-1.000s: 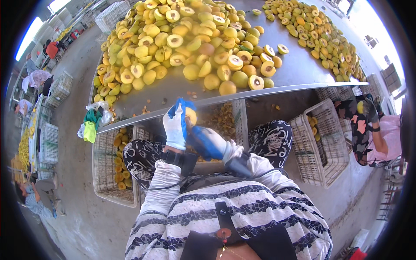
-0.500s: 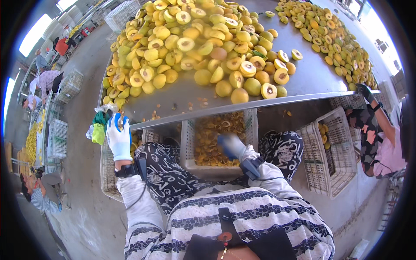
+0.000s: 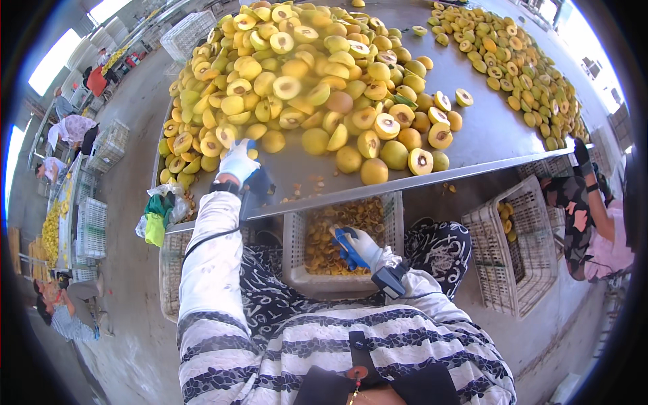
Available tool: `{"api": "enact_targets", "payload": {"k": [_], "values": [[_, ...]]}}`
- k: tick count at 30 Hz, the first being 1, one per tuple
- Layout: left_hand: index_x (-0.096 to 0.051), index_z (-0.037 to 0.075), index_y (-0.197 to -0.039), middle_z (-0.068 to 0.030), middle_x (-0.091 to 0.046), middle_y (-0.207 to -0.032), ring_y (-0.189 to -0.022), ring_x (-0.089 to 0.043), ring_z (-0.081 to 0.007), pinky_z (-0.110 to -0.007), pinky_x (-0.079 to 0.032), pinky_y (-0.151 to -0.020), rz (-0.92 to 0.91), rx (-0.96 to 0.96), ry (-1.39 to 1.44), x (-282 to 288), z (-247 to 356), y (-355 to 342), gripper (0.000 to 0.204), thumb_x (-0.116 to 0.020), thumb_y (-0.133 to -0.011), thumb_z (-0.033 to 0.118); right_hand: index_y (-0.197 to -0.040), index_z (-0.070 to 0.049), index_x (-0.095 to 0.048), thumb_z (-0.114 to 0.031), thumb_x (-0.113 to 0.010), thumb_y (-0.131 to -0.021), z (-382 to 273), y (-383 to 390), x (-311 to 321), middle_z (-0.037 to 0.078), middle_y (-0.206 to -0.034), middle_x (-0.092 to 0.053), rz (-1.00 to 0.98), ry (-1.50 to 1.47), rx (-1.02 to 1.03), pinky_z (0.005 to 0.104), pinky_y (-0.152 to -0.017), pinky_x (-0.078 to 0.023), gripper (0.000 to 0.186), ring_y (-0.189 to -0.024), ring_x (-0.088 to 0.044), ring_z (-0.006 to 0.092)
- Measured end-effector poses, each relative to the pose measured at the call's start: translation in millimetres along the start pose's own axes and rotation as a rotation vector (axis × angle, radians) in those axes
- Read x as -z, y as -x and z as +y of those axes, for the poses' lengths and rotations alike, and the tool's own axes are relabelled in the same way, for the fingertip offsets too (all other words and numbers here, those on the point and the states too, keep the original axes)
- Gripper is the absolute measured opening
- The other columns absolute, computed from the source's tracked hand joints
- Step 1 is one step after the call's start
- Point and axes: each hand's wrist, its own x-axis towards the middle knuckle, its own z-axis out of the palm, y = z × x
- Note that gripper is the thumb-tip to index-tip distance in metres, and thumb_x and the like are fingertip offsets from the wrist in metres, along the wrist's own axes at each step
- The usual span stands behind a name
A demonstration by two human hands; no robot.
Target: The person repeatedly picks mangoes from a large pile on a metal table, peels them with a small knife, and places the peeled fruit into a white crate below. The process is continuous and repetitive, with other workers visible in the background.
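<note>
A large heap of halved yellow peaches [image 3: 277, 88] covers the metal table [image 3: 297, 162] in front of me. My left hand [image 3: 237, 164], in a white glove with blue fingertips, reaches to the heap's near edge, its fingers closed around a small yellow peach half [image 3: 253, 154]. Lower down, my right hand [image 3: 359, 248], also gloved in white and blue, is curled with its fingers closed above a crate [image 3: 297, 260] of brown-yellow scraps [image 3: 324, 233]. A small tip sticks out by its thumb; what it belongs to is hidden.
Green and clear plastic bags [image 3: 158, 209] hang at the table's left corner. A tilted white crate [image 3: 513, 250] stands on the right, near a co-worker's gloved hand [image 3: 582, 154]. A second peach heap [image 3: 506, 67] lies at the far right. Other people work along the left.
My left hand has moved from the table's left front edge up and right onto the heap. My right hand, blurred before, is now still and turned over the crate.
</note>
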Motion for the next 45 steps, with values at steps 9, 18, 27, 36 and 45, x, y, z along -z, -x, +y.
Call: {"api": "enact_targets", "payload": {"k": [9, 18, 27, 36, 45], "values": [[-0.054, 0.012, -0.121, -0.0113, -0.067, -0.105, -0.078, -0.068, -0.0231, -0.029, -0.054, -0.056, -0.04, -0.044, 1.631, 11, 54, 134, 0.03, -0.064, -0.096, 0.024, -0.109, -0.002, -0.059, -0.051, -0.048, -0.1, -54, 61, -25, 0.003, -0.063, -0.052, -0.202, -0.076, 0.347, 0.0271, -0.039, -0.039, 0.051, -0.043, -0.046, 0.0123], [-0.057, 0.0, -0.126, -0.0106, -0.065, -0.107, -0.093, -0.066, -0.0201, -0.034, -0.057, -0.08, 0.123, -0.113, 1.705, -40, 130, 174, 0.039, -0.058, -0.1, 0.029, -0.114, -0.001, -0.056, -0.03, -0.048, -0.102, -62, 70, -51, 0.011, -0.069, -0.06, 0.213, 0.299, 0.756, 0.0346, -0.051, -0.047, 0.032, -0.055, -0.06, 0.0194], [-0.061, -0.001, -0.116, -0.0093, -0.066, -0.102, -0.08, -0.062, -0.0147, -0.027, -0.053, -0.069, 0.438, -0.038, 1.512, -63, 147, 191, 0.034, -0.056, -0.101, 0.03, -0.116, -0.001, -0.057, -0.019, -0.056, -0.092, -35, 58, -67, 0.025, -0.082, -0.066, 0.388, 0.591, 0.718, 0.0475, -0.068, -0.051, 0.029, -0.08, -0.065, 0.0423], [-0.061, -0.002, -0.119, -0.0059, -0.067, -0.1, -0.08, -0.062, -0.0115, -0.025, -0.051, -0.07, 0.391, 0.004, 1.577, -62, 151, 197, 0.025, -0.061, -0.095, 0.005, -0.125, 0.002, -0.055, -0.019, -0.051, -0.098, -30, 56, -65, 0.022, -0.086, -0.067, 0.123, 0.249, 0.65, 0.0398, -0.072, -0.052, 0.034, -0.08, -0.066, 0.0377], [-0.062, 0.0, -0.11, -0.0094, -0.067, -0.085, -0.065, -0.063, -0.018, -0.029, -0.053, -0.057, -0.11, 0.151, 1.681, -72, 133, 189, 0.043, -0.047, -0.104, 0.04, -0.107, -0.007, -0.056, -0.061, -0.038, -0.099, -10, 56, -33, -0.002, -0.059, -0.039, -0.838, -0.777, -0.027, 0.0218, -0.032, -0.025, 0.057, -0.038, -0.03, 0.006]]}}
